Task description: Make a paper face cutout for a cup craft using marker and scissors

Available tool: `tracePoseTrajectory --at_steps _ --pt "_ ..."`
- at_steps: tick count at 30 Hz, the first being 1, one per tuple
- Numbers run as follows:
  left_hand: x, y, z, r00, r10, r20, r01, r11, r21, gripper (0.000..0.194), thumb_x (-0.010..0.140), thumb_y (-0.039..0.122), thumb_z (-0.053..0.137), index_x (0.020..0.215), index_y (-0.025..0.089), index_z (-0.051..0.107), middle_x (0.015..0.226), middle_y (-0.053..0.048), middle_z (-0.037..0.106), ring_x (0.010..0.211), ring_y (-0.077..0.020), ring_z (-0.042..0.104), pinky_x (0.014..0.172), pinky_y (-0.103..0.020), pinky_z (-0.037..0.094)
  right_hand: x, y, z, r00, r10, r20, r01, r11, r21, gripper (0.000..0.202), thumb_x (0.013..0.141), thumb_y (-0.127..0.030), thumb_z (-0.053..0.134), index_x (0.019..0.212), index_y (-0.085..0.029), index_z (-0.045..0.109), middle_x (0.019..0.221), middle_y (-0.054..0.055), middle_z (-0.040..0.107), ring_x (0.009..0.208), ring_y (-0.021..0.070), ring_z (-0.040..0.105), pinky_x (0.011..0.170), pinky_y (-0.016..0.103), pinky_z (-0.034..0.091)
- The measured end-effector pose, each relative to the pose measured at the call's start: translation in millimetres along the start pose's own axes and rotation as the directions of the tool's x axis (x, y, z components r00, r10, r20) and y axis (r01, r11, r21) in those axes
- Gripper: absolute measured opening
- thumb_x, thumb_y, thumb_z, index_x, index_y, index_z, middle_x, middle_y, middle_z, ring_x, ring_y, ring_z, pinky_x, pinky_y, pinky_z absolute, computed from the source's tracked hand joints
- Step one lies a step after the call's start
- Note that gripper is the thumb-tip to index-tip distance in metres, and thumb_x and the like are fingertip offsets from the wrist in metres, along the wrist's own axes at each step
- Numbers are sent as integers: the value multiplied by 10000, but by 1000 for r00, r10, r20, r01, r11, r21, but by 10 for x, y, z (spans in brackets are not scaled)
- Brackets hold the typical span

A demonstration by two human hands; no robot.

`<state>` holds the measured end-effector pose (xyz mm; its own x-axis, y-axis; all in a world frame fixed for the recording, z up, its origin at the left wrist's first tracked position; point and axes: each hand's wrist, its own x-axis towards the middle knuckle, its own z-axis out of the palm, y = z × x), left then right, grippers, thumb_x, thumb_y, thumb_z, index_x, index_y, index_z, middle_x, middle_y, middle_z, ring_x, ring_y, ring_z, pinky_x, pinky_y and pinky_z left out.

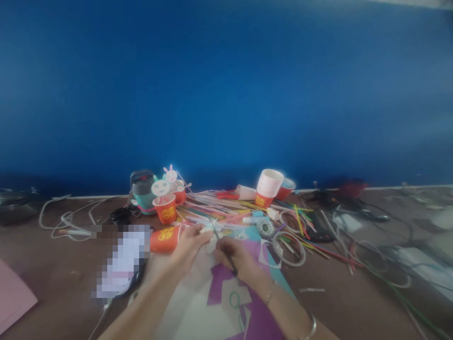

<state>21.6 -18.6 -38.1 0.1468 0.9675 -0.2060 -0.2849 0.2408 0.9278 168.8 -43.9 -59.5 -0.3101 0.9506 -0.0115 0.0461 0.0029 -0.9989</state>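
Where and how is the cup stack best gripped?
Probably around the red lower body of the cup stack, from the near side: it tapers beneath the piled white rims, while a white cup crowds its left and a red cup its right.

The right forearm (292, 314), bare, wears a silver bangle (312, 327). Beyond that bangle, toward the hand, a thin bracelet (271, 291) circles the right wrist. Farther beyond and left of the bangle, the right hand (235, 255) is curled in a grip, back upward. The left forearm (145, 297) slants in well left of the bangle; the left hand (193, 241) pinches, thumb and fingers pointing toward the right hand.
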Motion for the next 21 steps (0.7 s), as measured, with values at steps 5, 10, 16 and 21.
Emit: tracePoseTrajectory --at_steps 5,10,16,21 --pt "-54 -77 97 1000 -7 -22 3 983 -186 255 551 285 801 665 157 611 600 39 550 576 -87 489 589 -200 404 -1 -2 15 999 -43 -25 44 998 47 443 686 -556 681 603 -194 439 500 -82 321 476 71 263 445 230 211" --pt "-77 -154 144 999 41 -18 -44 967 -250 236 613 310 785 639 146 617 598 23 569 591 -95 516 575 -201 417 2 19 24 999 -12 -41 14 999 44 422 659 -541 710 638 -197 466 492 -88 326 464 71 260 437 228 204" --pt "-60 -124 130 999 39 19 -34 980 -194 218 619 281 763 596 149 590 553 32 538 522 -88 481 497 -204 375 10 23 40 1000 -12 -20 13 998 67 433 636 -543 728 666 -196 471 524 -84 337 487 75 274 448 227 218" --pt "-65 -106 113 1000 25 13 -23 986 -167 216 611 278 756 588 145 587 540 27 529 510 -91 473 486 -212 365 -2 -8 37 999 -22 -29 23 999 42 423 654 -526 725 650 -192 465 535 -78 335 508 80 279 462 230 221"
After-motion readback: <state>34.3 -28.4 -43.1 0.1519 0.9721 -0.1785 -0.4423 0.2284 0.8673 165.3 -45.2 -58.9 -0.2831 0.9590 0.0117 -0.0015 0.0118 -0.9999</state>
